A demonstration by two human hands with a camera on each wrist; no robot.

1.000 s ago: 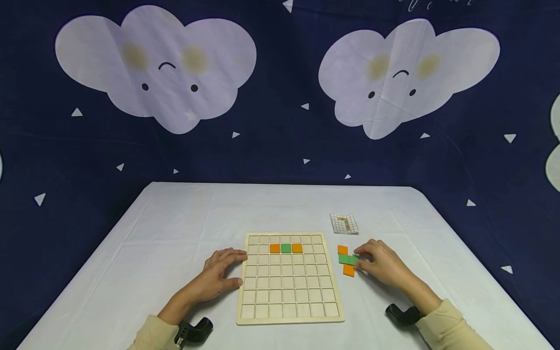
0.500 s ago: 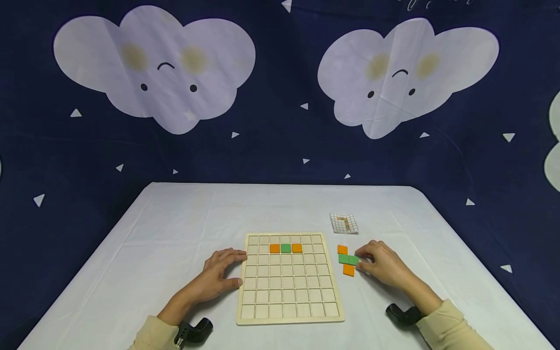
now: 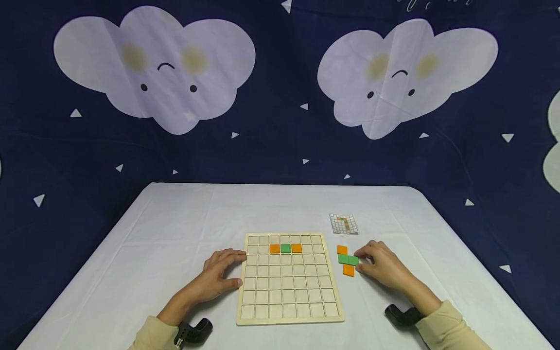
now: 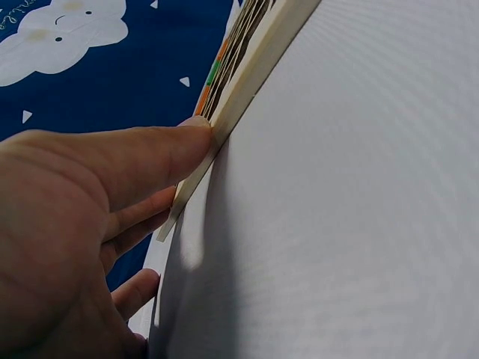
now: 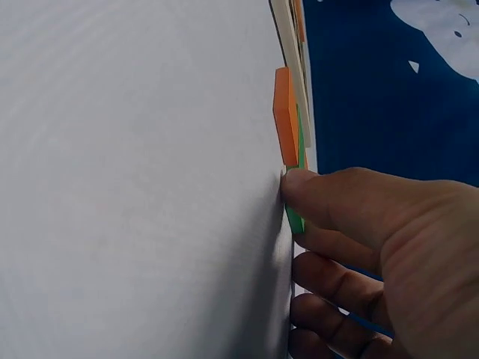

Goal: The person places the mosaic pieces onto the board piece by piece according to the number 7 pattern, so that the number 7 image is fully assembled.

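My left hand (image 3: 220,277) rests at the left edge of a pale wooden grid board (image 3: 262,294), its fingers extended and spread. In the left wrist view the thumb (image 4: 168,149) touches the board's side. One row of the board holds an orange tile (image 3: 274,249), a green tile (image 3: 286,248) and another orange tile (image 3: 296,248). To the right of the board, my right hand (image 3: 385,265) pinches the corner of a green tile (image 3: 353,260) between thumb and forefinger. That tile lies against a second green tile (image 3: 343,259), with orange tiles above (image 3: 342,250) and below (image 3: 348,270).
A small card (image 3: 343,224) printed with a coloured grid pattern lies beyond the loose tiles. A white cloth (image 3: 183,228) covers the table. Behind it hangs a dark blue backdrop (image 3: 280,146) with clouds.
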